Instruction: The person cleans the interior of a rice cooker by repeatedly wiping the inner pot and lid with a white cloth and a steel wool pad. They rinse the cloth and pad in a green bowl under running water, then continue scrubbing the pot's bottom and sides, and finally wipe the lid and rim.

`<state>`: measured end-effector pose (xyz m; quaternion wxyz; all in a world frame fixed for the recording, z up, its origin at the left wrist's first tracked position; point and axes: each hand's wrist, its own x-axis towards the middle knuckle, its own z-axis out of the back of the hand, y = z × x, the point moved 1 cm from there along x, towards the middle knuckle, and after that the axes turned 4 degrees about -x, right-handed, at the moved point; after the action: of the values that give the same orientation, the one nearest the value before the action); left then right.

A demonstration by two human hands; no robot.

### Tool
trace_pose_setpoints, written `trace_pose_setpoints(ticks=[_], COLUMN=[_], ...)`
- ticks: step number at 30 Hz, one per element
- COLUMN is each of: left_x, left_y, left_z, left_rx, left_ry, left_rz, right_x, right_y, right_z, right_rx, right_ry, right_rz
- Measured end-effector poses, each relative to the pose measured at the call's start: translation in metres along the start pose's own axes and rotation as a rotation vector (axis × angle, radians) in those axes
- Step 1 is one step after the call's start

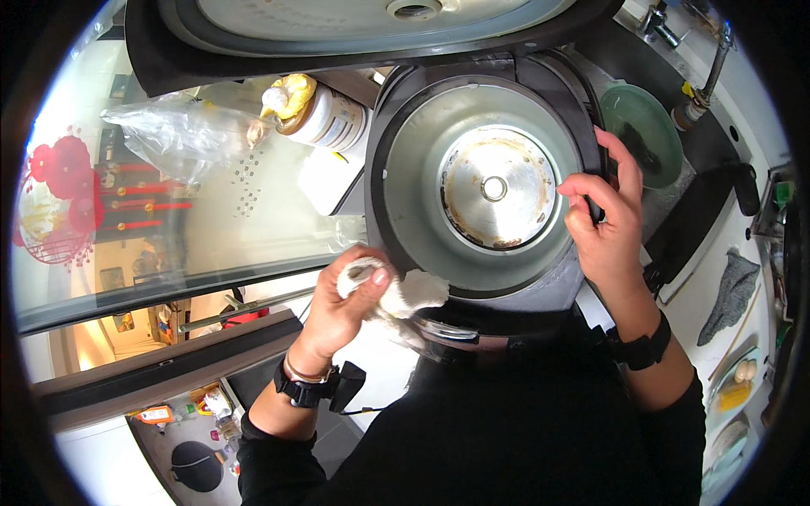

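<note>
An electric rice cooker [481, 286] stands before me with its lid [354, 57] raised at the top of the view. Its inner pot is out, and the round metal heating plate [471, 212] shows brown stains around its edge. My left hand [348, 297] pinches a bunched white cloth [421, 294] at the cooker's near left rim. My right hand [607, 215] rests at the right rim, fingers curled over the edge, with one fingertip just inside the wall.
A lidded jar [332, 120] and a clear plastic bag [190, 133] lie to the left by a glass pane. At the right are a green basin [645, 136] in a sink, a faucet [702, 92], a grey cloth [728, 297] and a plate holding eggs [745, 371].
</note>
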<state>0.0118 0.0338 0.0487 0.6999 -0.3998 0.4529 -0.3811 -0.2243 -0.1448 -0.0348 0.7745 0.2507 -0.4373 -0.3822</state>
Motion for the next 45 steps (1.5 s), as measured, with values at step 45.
trace_pose_setpoints(ticks=[45], left_x=[-0.005], left_y=[-0.002], left_z=[-0.020], left_rx=[0.469], left_ry=[0.436], left_rz=[-0.284], right_x=[0.001], right_y=[0.000], right_z=[0.002], right_rx=[0.058], right_ry=[0.041], right_rz=[-0.055])
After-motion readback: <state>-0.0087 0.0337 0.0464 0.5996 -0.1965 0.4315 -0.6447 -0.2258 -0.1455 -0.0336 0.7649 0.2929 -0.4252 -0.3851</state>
